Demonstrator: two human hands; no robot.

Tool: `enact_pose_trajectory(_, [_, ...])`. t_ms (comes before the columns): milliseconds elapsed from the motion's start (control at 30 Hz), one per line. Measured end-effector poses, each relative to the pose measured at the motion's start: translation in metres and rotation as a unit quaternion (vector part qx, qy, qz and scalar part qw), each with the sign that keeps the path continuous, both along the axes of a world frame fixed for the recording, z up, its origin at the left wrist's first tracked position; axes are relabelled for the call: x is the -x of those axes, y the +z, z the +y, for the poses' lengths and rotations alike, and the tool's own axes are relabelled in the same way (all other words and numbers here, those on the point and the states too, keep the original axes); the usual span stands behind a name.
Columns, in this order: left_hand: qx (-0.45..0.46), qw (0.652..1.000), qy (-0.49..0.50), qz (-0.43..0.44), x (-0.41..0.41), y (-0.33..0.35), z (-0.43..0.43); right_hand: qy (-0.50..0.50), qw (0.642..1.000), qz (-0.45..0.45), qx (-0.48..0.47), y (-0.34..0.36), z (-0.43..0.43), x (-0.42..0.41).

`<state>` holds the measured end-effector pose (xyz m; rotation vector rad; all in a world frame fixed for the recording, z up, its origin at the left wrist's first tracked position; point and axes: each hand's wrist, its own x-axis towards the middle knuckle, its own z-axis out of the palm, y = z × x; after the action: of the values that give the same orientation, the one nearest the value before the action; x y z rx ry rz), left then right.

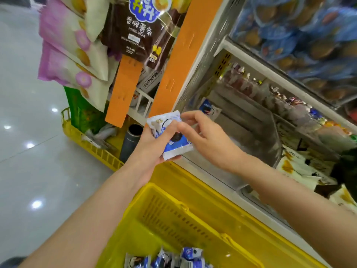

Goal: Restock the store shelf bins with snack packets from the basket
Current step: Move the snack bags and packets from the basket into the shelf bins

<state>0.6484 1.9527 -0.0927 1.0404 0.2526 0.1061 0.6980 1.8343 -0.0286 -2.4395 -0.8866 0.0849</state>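
My left hand [154,146] grips a small stack of blue-and-white snack packets [170,136] just in front of the clear shelf bin [249,132]. My right hand [208,136] pinches the top packet's right edge with thumb and fingers. One matching packet [209,110] lies deep inside the bin. The yellow basket [173,215] sits below my arms, with several more blue-and-white packets [173,258] at its near end.
Orange hanging strips [173,60] with brown and purple snack bags [139,29] hang at upper left. A second yellow basket [92,146] holds a dark cylinder [131,142]. Neighbouring bins with other snacks [301,35] lie right and above. Glossy floor at left.
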Motion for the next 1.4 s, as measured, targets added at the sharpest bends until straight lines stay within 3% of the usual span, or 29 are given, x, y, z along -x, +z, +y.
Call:
enact_pose_trajectory(100, [-0.018, 1.0, -0.006, 0.018, 0.007, 0.005, -0.01, -0.045, 0.997, 0.066, 0.014, 0.003, -0.005, 0.013])
enact_pose_trajectory(233, [-0.043, 0.999, -0.03, 0.005, 0.016, 0.013, -0.018, -0.084, 0.976, 0.197, -0.04, 0.015, -0.021, 0.022])
enact_pose_trajectory(333, [-0.079, 0.994, -0.063, -0.031, 0.024, 0.019, -0.018, -0.105, 0.963, 0.231, -0.092, 0.021, -0.035, 0.027])
enact_pose_trajectory(467, [-0.115, 0.989, -0.076, -0.056, 0.027, 0.021, -0.02, -0.141, 0.907, 0.319, -0.237, 0.02, -0.05, 0.032])
enact_pose_trajectory(567, [-0.126, 0.988, -0.056, -0.069, 0.025, 0.018, -0.022, -0.145, 0.89, 0.351, -0.251, 0.019, -0.061, 0.036])
enact_pose_trajectory(667, [-0.146, 0.984, -0.066, -0.077, 0.023, 0.018, -0.019, -0.15, 0.912, 0.318, -0.208, 0.018, -0.073, 0.037])
enact_pose_trajectory(767, [-0.183, 0.974, -0.095, -0.089, 0.019, 0.016, -0.017, -0.161, 0.958, 0.192, -0.139, 0.023, -0.081, 0.033])
enact_pose_trajectory(933, [-0.191, 0.973, -0.087, -0.092, 0.013, 0.011, -0.022, -0.083, 0.988, 0.129, -0.009, 0.034, -0.08, 0.023])
enact_pose_trajectory(1000, [-0.177, 0.98, -0.047, -0.076, 0.007, 0.008, -0.02, -0.088, 0.989, 0.118, 0.015, 0.037, -0.081, 0.014])
enact_pose_trajectory(1100, [-0.181, 0.982, 0.008, -0.053, -0.004, 0.005, -0.015, -0.165, 0.972, 0.141, -0.086, 0.044, -0.087, -0.013])
enact_pose_trajectory(1167, [-0.181, 0.982, 0.026, -0.053, -0.01, 0.003, -0.012, -0.23, 0.963, 0.084, -0.11, 0.041, -0.093, -0.046])
enact_pose_trajectory(1267, [-0.179, 0.981, 0.044, -0.062, -0.017, 0.001, -0.008, -0.311, 0.949, 0.009, -0.051, 0.024, -0.097, -0.102])
enact_pose_trajectory(1400, [-0.153, 0.984, 0.056, -0.067, -0.026, -0.002, -0.002, -0.315, 0.945, 0.006, 0.09, -0.002, -0.095, -0.159])
